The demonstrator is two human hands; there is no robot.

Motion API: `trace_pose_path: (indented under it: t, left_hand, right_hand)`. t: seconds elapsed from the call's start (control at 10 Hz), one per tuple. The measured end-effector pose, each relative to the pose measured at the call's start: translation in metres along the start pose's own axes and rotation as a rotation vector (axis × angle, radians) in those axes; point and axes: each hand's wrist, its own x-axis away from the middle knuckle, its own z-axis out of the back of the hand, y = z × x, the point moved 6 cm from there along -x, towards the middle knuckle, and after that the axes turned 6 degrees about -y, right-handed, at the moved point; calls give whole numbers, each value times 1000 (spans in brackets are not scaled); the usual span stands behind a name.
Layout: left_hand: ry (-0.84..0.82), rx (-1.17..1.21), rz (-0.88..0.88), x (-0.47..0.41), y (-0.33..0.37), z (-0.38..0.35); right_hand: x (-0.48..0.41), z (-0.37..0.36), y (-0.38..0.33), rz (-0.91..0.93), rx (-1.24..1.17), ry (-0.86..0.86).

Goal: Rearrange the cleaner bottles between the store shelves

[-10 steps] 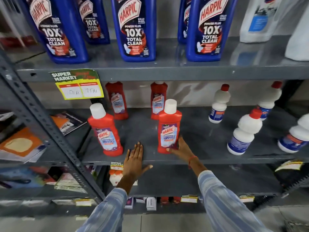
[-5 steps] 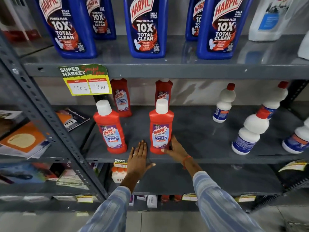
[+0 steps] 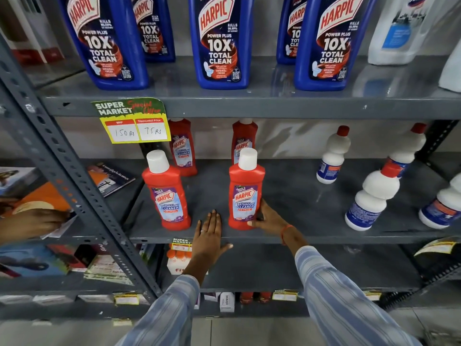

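Note:
Two red bathroom cleaner bottles with white caps stand at the front of the middle shelf: one on the left and one in the middle. My right hand wraps around the base of the middle bottle from its right side. My left hand lies flat on the shelf's front edge between the two bottles, fingers spread, holding nothing. Two more red bottles stand at the back.
Several white bottles with red caps stand on the right of the same shelf. Large blue cleaner bottles line the shelf above. A price tag hangs from that upper shelf. Another person's hand reaches into the left bay with books.
My right hand has slid the middle red bottle a little to the left along the shelf's front. My left hand has stayed flat on the edge.

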Motion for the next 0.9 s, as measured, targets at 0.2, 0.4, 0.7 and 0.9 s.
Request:
trace_pose_path:
  t: [0.2, 0.4, 0.7, 0.9]
  left_hand:
    - [-64, -27, 28, -2, 5, 0]
    - [-107, -19, 31, -3, 5, 3]
    - [-172, 23, 103, 2, 13, 11]
    - [-230, 144, 114, 7, 38, 55]
  right_hand:
    - [0, -8, 6, -39, -23, -6]
    - [-4, -13, 15, -52, -79, -28]
    - [5, -9, 14, -91, -10, -25]
    - [41, 28, -12, -235, 338, -23]
